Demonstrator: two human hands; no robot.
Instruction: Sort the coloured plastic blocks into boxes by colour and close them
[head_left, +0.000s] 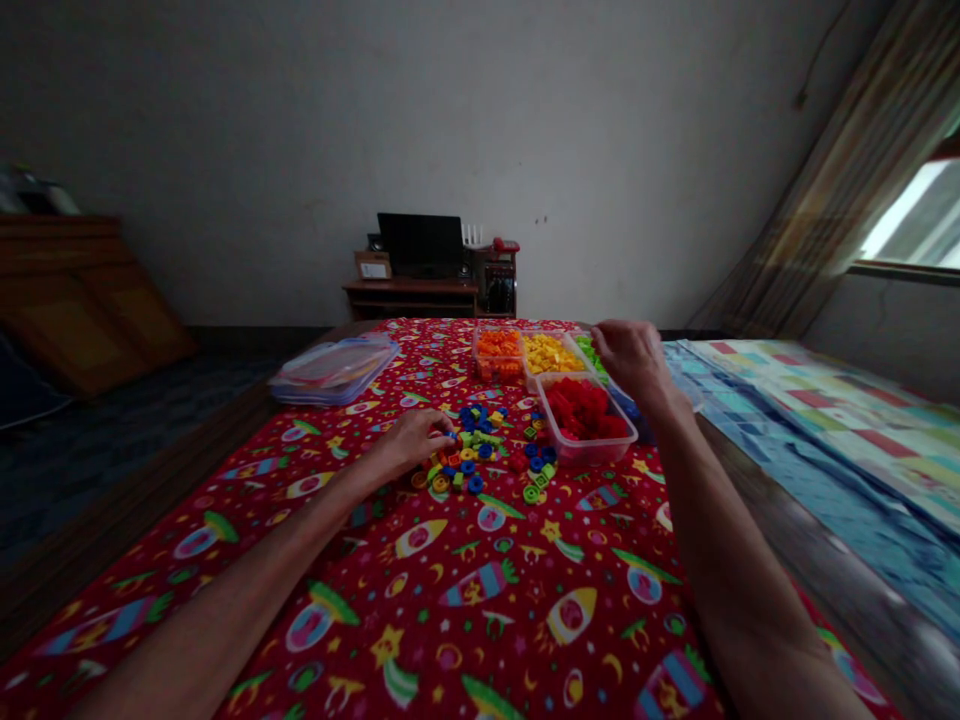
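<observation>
My left hand is at the left edge of a loose pile of small toy building blocks in blue, yellow, green, orange and red. Its thumb and forefinger pinch a small blue block. Raised over a clear box of green blocks is my right hand, its fingers curled together and pointing down. Whatever lies between those fingertips is hidden. Below and left of this hand stands a clear box of red blocks. A blue-filled box is mostly covered by the red box and my right arm.
Behind the red box are boxes of orange blocks and yellow blocks. Stacked clear lids lie at the left on the red patterned tablecloth. A bed with a patchwork cover is at the right; a monitor stands beyond the table.
</observation>
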